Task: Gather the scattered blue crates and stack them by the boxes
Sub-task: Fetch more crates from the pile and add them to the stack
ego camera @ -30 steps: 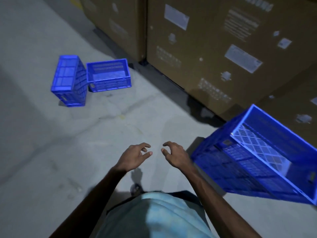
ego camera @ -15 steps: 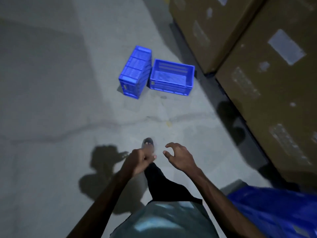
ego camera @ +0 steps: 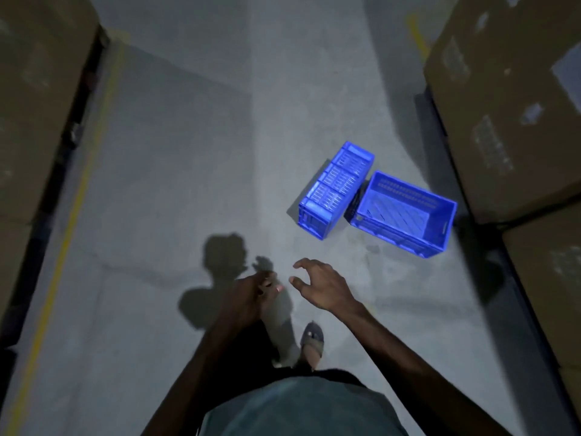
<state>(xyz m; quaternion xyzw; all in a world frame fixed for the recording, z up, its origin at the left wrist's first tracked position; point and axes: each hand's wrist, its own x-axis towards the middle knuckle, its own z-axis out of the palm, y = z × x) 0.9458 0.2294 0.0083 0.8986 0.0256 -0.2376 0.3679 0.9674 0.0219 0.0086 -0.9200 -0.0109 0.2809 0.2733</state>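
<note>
Two blue crates lie on the grey floor ahead and to the right. One crate (ego camera: 335, 188) lies tipped on its side. The other crate (ego camera: 405, 214) stands upright with its opening up, touching the first. Both hands are held out low in front of me, well short of the crates. My left hand (ego camera: 251, 294) has its fingers curled in and holds nothing. My right hand (ego camera: 320, 284) is spread, fingers loosely bent, also holding nothing. Tall cardboard boxes (ego camera: 515, 105) stand just right of the crates.
More cardboard boxes (ego camera: 34, 99) line the left side, behind a yellow floor line (ego camera: 69, 221). The aisle between the two rows is bare concrete. My foot (ego camera: 311, 341) in a sandal is stepping forward, and my shadow falls on the floor.
The view has swung left, so the two crates now sit to the right and nearer. The big blue crate at lower right has left the view. My hands stay held out, holding nothing.
</note>
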